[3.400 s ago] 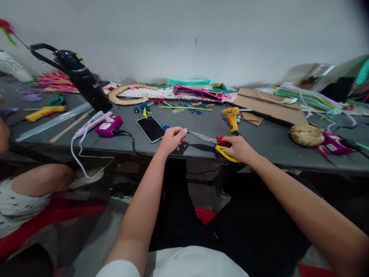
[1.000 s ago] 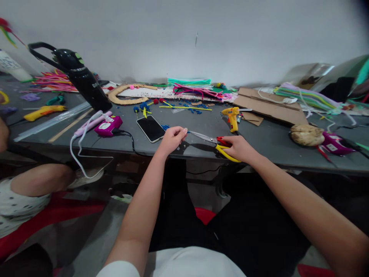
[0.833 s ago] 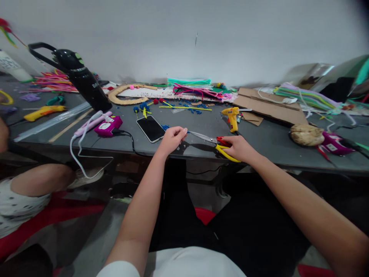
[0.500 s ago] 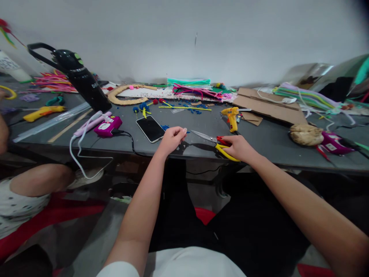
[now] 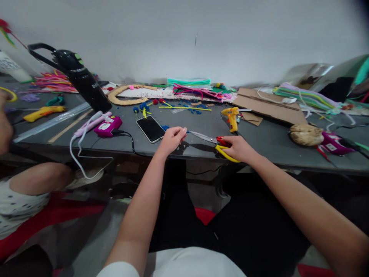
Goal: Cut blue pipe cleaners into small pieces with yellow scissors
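In my right hand [image 5: 238, 148] is a pair of scissors [image 5: 203, 137] with red and yellow handles, its blades pointing left. Their tips meet the end of a small blue piece [image 5: 188, 132], which looks like pipe cleaner, pinched in my left hand [image 5: 174, 138]. My left fingers hide most of that piece. Just left of this hand lies a phone [image 5: 150, 129] with a dark screen, a yellow and blue pipe-cleaner shape [image 5: 144, 111] at its far edge. A yellow glue gun [image 5: 231, 117] rests beyond the scissors.
A black bottle [image 5: 86, 84] stands at the left behind a purple box [image 5: 108, 126] with cables. Cardboard [image 5: 268, 104] and pipe-cleaner bundles [image 5: 308, 98] lie at the right. Blue snippets [image 5: 196, 111] are scattered at the back. Another person's hand [image 5: 4, 127] shows at the left edge.
The scissor tips have moved slightly left and now touch the blue piece at my left fingertips. My hands stay almost in place. The other person's hand at the left edge has shifted.
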### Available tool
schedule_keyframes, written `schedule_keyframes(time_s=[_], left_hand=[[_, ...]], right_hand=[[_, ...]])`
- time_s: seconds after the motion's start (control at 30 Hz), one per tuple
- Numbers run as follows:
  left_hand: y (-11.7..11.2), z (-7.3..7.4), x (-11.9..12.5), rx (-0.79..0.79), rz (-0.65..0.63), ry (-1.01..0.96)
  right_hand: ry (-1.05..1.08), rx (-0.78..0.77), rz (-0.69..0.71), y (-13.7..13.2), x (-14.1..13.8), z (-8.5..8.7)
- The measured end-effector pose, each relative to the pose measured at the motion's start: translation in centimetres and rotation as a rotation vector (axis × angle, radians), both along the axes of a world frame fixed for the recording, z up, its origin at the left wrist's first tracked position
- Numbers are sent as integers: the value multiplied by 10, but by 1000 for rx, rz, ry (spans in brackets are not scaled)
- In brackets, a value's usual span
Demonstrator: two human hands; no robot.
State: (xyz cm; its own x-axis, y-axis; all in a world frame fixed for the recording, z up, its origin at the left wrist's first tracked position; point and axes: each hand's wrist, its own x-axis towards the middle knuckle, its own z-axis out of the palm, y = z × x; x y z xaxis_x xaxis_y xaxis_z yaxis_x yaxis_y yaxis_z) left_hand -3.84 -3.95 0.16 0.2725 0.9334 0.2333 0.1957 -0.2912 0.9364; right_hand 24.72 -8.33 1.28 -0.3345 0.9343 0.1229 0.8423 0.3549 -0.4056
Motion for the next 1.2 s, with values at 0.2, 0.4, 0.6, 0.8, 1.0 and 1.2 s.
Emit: schedule_keyframes(time_s=[0.2,0.4,0.6,0.8,1.0,1.2], left_hand=[[-1,2,0,-4,0,5],[0,0,0,-13,-2,-2],[-1,2,0,-10,3,-1],[-2,0,3,-11,15,3],[6,6,-16,199,219,175],[20,32,-68,290,316,537]], right_hand=[[15,-11,-4,0,0,0],[20,-15,-1,2,1,-1],[14,10,-33,0,-1,1],[26,10,-32,-2,-2,3],[3,17,-48,-1,-3,2],[-24,9,-59,2,-2,-2]])
